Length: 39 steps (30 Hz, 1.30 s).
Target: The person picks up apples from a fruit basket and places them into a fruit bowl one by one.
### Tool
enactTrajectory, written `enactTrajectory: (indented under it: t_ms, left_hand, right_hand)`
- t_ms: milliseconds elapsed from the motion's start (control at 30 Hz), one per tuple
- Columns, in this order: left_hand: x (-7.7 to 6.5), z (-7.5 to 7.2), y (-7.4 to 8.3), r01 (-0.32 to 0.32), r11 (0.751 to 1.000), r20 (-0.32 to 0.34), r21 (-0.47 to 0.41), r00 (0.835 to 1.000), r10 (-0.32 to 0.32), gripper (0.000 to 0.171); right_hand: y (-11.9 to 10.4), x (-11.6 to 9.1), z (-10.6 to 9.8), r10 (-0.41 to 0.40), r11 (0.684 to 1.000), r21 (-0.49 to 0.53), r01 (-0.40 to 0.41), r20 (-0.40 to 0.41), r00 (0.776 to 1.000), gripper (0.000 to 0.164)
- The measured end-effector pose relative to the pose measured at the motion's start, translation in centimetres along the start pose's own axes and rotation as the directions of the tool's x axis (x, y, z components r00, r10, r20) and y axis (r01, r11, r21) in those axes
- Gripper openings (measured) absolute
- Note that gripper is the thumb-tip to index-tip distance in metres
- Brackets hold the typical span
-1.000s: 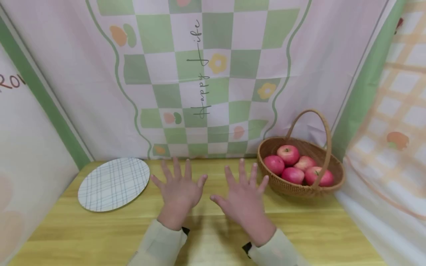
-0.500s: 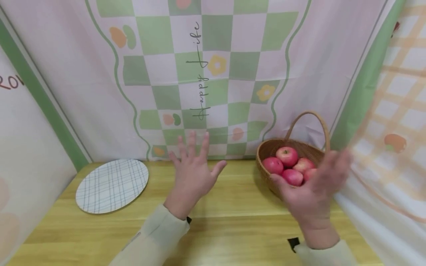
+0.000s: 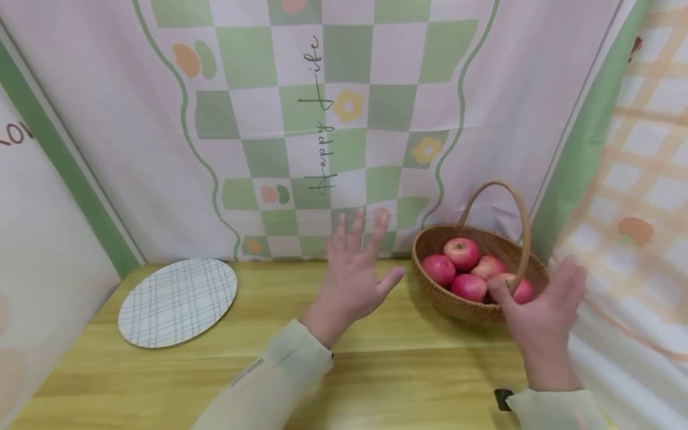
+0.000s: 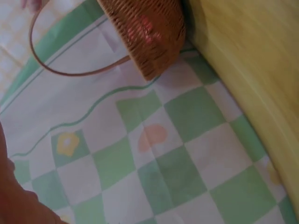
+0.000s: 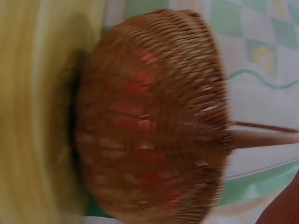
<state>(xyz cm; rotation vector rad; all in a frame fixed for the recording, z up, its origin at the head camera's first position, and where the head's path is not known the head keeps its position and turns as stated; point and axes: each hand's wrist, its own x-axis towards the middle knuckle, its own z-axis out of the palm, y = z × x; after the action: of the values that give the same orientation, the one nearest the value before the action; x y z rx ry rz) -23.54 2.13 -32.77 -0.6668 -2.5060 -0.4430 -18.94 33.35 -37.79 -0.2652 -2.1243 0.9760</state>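
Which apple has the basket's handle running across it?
The rightmost apple, nearest the right hand in the head view; the handle crosses none of the other four apples.

The basket (image 5: 182,112) — blurred in the right wrist view — is cut off at the bottom.

Showing rough woven wicker on the basket (image 5: 182,107), smooth, faintly glossy skin on the apples (image 3: 469,288), wood grain across the desk (image 3: 419,373).

Plate (image 3: 177,303) left on table (image 3: 408,373); basket (image 3: 448,303) right, apples (image 3: 461,255) inside; cloth (image 3: 306,113) behind.
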Motion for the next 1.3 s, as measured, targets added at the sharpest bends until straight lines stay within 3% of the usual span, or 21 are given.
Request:
enactTrajectory:
  t_ms: [100, 233, 367, 533, 700, 833, 1000, 1100, 1300]
  left_hand:
    - [0.7, 1.0, 0.8, -0.105, 0.994, 0.007, -0.037, 0.994, 0.106, 0.091]
    - [1.8, 2.4, 2.4, -0.233, 0.971, 0.014, -0.057, 0.972, 0.234, 0.090]
    - [2.5, 4.1, 4.0, -0.280, 0.952, 0.034, -0.123, 0.958, 0.286, 0.090]
    - [2.9, 6.5, 5.2, -0.241, 0.949, 0.102, -0.204, 0.959, 0.266, 0.093]
    - [2.8, 8.4, 5.7, -0.187, 0.948, 0.168, -0.258, 0.957, 0.235, 0.089]
    - [2.4, 9.6, 5.9, -0.181, 0.962, 0.195, -0.202, 0.956, 0.221, 0.072]
    - [1.5, 10.8, 5.4, -0.214, 0.975, 0.191, -0.057, 0.956, 0.221, 0.052]
    - [1.3, 11.1, 5.1, -0.191, 0.982, 0.184, -0.008, 0.964, 0.189, 0.045]
    - [1.6, 10.5, 4.8, -0.126, 0.991, 0.211, -0.042, 0.969, 0.132, 0.052]
  right_hand:
    - [1.6, 0.2, 1.0, 0.073, 0.997, -0.047, -0.068, 0.098, 0.993, 0.115]
    - [2.9, 0.3, 1.8, 0.134, 0.986, -0.122, -0.111, 0.206, 0.969, 0.109]
    - [3.2, 0.3, 1.9, 0.189, 0.973, -0.175, -0.149, 0.243, 0.952, 0.098]
    - [2.6, 0.1, 1.7, 0.238, 0.964, -0.174, -0.202, 0.222, 0.946, 0.091]
    - [1.5, -0.4, 2.1, 0.291, 0.952, -0.177, -0.251, 0.261, 0.920, 0.093]
    - [0.9, -1.0, 2.6, 0.290, 0.953, -0.186, -0.241, 0.318, 0.903, 0.094]
    - [-0.3, -2.0, 3.3, 0.209, 0.972, -0.181, -0.152, 0.353, 0.912, 0.095]
    - [-0.9, -2.3, 3.5, 0.185, 0.975, -0.184, -0.124, 0.368, 0.911, 0.096]
    - [-1.5, -2.7, 4.1, 0.175, 0.975, -0.199, -0.103, 0.386, 0.906, 0.098]
